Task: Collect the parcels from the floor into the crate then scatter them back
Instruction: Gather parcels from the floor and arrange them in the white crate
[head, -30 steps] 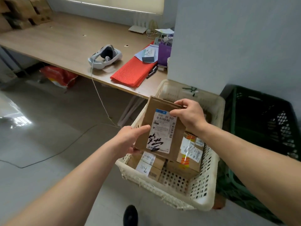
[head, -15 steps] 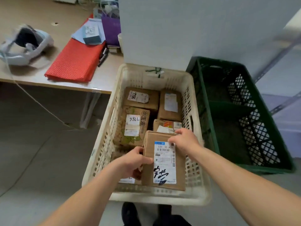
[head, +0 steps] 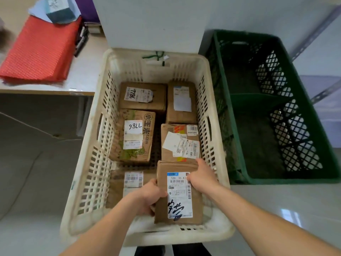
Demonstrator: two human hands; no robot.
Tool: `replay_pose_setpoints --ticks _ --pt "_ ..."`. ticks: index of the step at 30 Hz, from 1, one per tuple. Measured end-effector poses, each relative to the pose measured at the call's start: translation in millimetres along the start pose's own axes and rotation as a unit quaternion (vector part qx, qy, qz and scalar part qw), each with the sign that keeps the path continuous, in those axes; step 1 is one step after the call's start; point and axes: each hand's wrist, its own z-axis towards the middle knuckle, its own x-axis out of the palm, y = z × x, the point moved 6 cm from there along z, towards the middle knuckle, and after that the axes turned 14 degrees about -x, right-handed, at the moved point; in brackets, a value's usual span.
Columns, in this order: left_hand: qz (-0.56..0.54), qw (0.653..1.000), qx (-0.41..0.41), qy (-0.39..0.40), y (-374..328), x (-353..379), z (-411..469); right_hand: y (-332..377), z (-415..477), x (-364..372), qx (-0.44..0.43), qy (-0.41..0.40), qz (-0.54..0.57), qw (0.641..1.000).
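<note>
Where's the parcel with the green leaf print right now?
In the head view, the green-print parcel lies in the white crate, left of centre, just nearer than the far-left parcel and left of the orange-taped parcel.

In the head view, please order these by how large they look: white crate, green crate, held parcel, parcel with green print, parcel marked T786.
1. white crate
2. green crate
3. held parcel and parcel with green print: alike; the held one is nearer, so unranked
4. parcel marked T786
</note>
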Motion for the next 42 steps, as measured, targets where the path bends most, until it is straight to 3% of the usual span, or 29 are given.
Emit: replay_pose_setpoints --ticks 9,14,18,21,23,26,28,31,35,42 --pt "-0.034 0.998 -0.029 0.036 -1.1 8.8 9.5 -0.1 7.7 -5.5 0.008 -0.001 0.009 1.000" --pt "-0.078 0.996 -0.002 0.032 1.8 -4.0 5.2 -1.2 9.5 -10.0 0.026 0.001 0.035 0.999" --pt "-0.035 0.997 0.044 0.053 -19.1 -55.9 -23.2 11.9 10.3 -13.7 -0.018 0.019 0.140 0.990" --pt "0.023 0.997 0.060 0.037 -45.2 -96.0 -46.8 16.6 7.5 1.6 0.012 0.107 0.296 0.949" --pt "-0.013 0.995 0.100 0.000 -63.9 -113.9 -61.5 18.9 5.4 7.3 0.024 0.118 0.343 0.932" --pt "-0.188 0.964 0.174 -0.065 -72.1 -136.4 -70.9 18.6 8.1 6.1 0.015 0.028 0.415 0.909" --pt "-0.222 0.960 0.158 -0.063 -59.1 -130.4 -67.5 16.6 6.1 7.3 0.019 -0.015 0.446 0.895" --pt "-0.196 0.974 0.107 -0.037 -29.4 -108.3 -53.2 13.7 -4.5 19.8 0.030 0.003 0.408 0.912" --pt "-0.183 0.980 0.037 -0.063 12.8 -106.7 -28.9 5.2 -25.8 41.1 0.032 0.084 0.246 0.965" --pt "-0.148 0.987 -0.009 -0.065 39.4 -93.9 -10.6 -9.1 -36.2 60.7 0.076 0.113 0.156 0.978"
